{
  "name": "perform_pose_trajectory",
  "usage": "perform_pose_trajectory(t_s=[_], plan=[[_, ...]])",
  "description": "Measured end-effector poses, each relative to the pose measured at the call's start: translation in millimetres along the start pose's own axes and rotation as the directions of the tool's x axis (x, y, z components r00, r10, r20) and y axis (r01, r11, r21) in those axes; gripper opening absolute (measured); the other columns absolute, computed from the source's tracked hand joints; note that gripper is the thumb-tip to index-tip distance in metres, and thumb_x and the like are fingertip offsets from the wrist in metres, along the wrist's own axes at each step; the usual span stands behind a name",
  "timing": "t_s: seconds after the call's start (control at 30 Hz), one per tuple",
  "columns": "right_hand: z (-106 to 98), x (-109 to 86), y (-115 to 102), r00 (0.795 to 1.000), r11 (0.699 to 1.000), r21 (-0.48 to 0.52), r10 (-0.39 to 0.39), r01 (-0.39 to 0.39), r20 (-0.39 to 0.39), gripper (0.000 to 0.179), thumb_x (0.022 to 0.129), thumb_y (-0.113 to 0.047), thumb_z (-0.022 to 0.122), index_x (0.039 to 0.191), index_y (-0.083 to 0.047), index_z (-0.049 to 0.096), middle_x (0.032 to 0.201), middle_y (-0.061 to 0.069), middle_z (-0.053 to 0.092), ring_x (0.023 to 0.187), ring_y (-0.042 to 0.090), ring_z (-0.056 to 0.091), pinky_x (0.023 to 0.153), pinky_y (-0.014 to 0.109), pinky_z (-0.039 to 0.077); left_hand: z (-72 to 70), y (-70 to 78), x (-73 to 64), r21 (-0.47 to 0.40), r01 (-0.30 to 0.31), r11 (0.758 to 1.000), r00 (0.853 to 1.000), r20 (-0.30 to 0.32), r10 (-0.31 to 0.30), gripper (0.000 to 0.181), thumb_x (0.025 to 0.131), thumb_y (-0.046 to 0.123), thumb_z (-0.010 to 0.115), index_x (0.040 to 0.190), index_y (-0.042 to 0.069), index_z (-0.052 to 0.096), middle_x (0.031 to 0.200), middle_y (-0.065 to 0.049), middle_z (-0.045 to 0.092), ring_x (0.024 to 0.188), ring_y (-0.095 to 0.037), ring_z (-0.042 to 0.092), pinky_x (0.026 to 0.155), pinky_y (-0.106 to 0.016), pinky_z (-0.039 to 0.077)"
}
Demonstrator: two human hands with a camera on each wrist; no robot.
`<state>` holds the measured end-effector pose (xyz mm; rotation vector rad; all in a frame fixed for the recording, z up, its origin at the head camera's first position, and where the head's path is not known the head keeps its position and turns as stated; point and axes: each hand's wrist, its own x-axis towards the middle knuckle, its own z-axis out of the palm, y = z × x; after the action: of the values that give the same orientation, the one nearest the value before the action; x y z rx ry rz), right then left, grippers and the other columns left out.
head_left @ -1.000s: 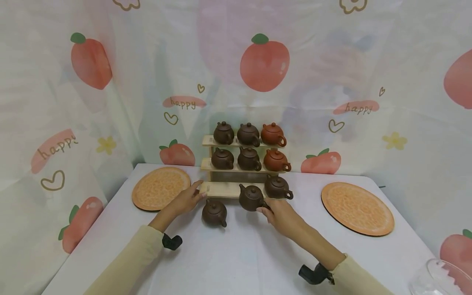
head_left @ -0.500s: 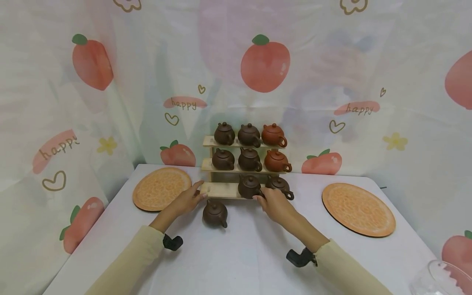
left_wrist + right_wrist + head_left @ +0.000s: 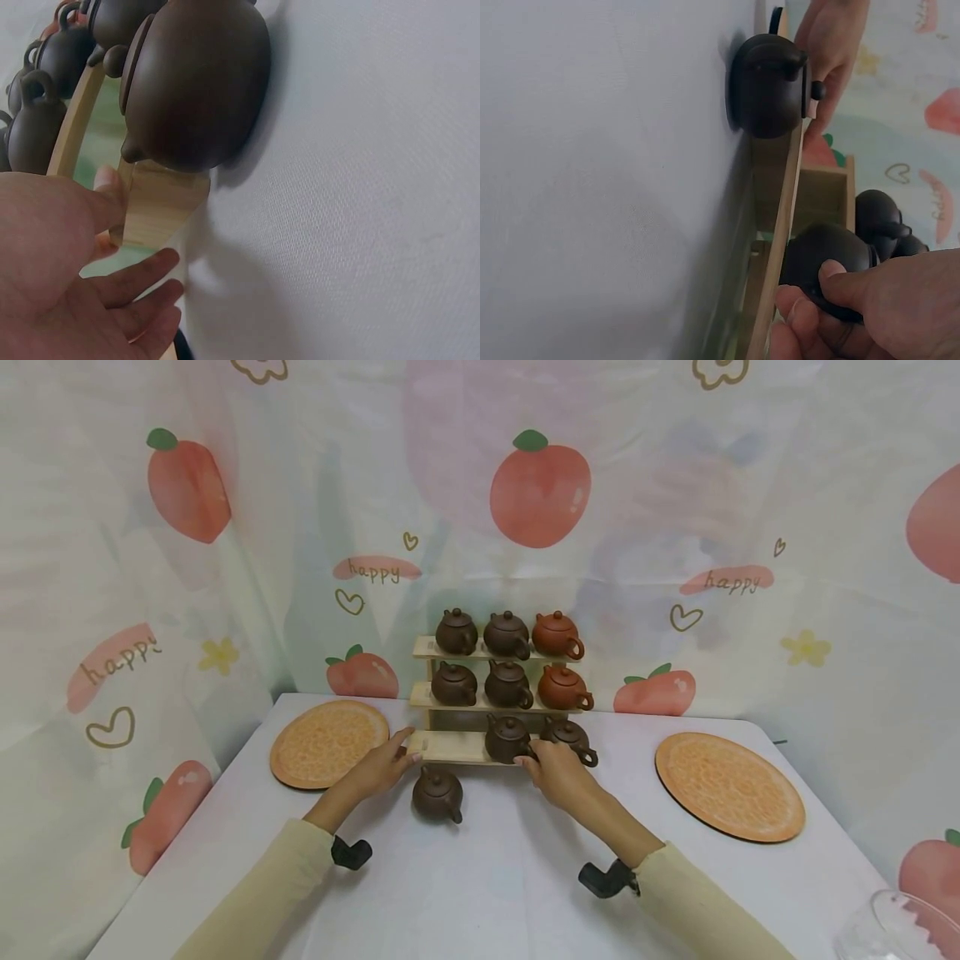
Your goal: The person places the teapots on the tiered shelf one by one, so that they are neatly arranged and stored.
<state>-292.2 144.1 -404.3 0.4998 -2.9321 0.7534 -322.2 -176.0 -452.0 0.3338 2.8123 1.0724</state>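
Note:
My right hand [image 3: 558, 772] pinches the handle of a dark brown teapot [image 3: 507, 739], which sits in the middle of the bottom tier of a stepped wooden display shelf [image 3: 453, 746]. In the right wrist view, the thumb presses on the dark teapot [image 3: 823, 259] from above, with curled fingers below. My left hand [image 3: 381, 766] holds the left end of that tier. Its thumb and index finger are at the board end [image 3: 154, 202] in the left wrist view, the other fingers stretched out. Another dark teapot [image 3: 437, 794] stands on the table before the shelf.
Another dark teapot [image 3: 567, 737] sits at the bottom tier's right end, partly behind my right hand. The upper tiers hold several dark teapots and two reddish ones, such as the upper red teapot [image 3: 557, 635]. Round mats [image 3: 730, 787] lie on both sides. A clear glass vessel [image 3: 896, 927] stands front right.
My right hand has moved the dark teapot from in front of the shelf back and up onto the middle of the bottom tier. The left hand has stayed at the shelf's end.

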Motion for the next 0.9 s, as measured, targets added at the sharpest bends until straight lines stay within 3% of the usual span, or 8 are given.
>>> perform_pose_trajectory(t_s=[0.4, 0.6, 0.7, 0.8, 0.9], plan=[[0, 1.4, 1, 1.000, 1.000, 0.009, 0.019, -0.019, 0.015, 0.020, 0.105, -0.017, 0.068, 0.099, 0.001, 0.069, 0.072, 0.005, 0.061, 0.066, 0.017, 0.058, 0.061, 0.031, 0.049, -0.7, 0.3, -1.1, -0.006, -0.002, 1.000, 1.000, -0.002, 0.002, 0.062, 0.113, 0.030, 0.052, 0.165, 0.005, 0.029, 0.137, -0.029, 0.064, 0.129, -0.042, 0.062, 0.106, -0.057, 0.048], [1, 0.4, 2, 1.000, 1.000, -0.016, 0.021, -0.022, -0.016, 0.025, 0.104, -0.020, 0.071, 0.102, 0.005, 0.071, 0.075, 0.008, 0.066, 0.068, 0.019, 0.060, 0.062, 0.033, 0.051, -0.9, 1.6, -1.0, -0.017, -0.010, 1.000, 1.000, -0.007, 0.010, 0.062, 0.113, 0.029, 0.053, 0.164, 0.004, 0.030, 0.137, -0.030, 0.064, 0.129, -0.043, 0.061, 0.108, -0.057, 0.047], [-1, -2.3, 2, 0.999, 0.998, -0.061, 0.035, -0.035, -0.003, 0.032, 0.103, -0.028, 0.072, 0.094, 0.003, 0.071, 0.074, 0.008, 0.063, 0.067, 0.019, 0.058, 0.061, 0.033, 0.049, -0.1, 1.5, -0.7, -0.010, -0.009, 1.000, 1.000, -0.004, 0.009, 0.062, 0.113, 0.029, 0.053, 0.164, 0.003, 0.030, 0.137, -0.030, 0.064, 0.129, -0.043, 0.061, 0.108, -0.057, 0.048], [-7, -8.0, 1, 0.997, 0.992, -0.106, 0.066, -0.062, 0.043, 0.042, 0.103, -0.036, 0.071, 0.079, -0.003, 0.065, 0.067, 0.006, 0.057, 0.064, 0.019, 0.054, 0.059, 0.033, 0.044, 0.4, 1.5, 0.0, -0.002, -0.011, 1.000, 1.000, -0.003, 0.011, 0.061, 0.113, 0.029, 0.052, 0.164, 0.003, 0.030, 0.136, -0.030, 0.065, 0.128, -0.042, 0.062, 0.107, -0.057, 0.048], [-17, -16.9, -4, 0.991, 0.985, -0.157, 0.090, -0.073, 0.104, 0.046, 0.103, -0.041, 0.069, 0.075, -0.005, 0.064, 0.064, 0.005, 0.054, 0.063, 0.020, 0.053, 0.059, 0.033, 0.043, 0.4, 1.1, 0.2, -0.004, -0.006, 1.000, 1.000, -0.003, 0.006, 0.061, 0.113, 0.030, 0.052, 0.164, 0.004, 0.030, 0.137, -0.029, 0.064, 0.129, -0.042, 0.062, 0.108, -0.057, 0.048]])
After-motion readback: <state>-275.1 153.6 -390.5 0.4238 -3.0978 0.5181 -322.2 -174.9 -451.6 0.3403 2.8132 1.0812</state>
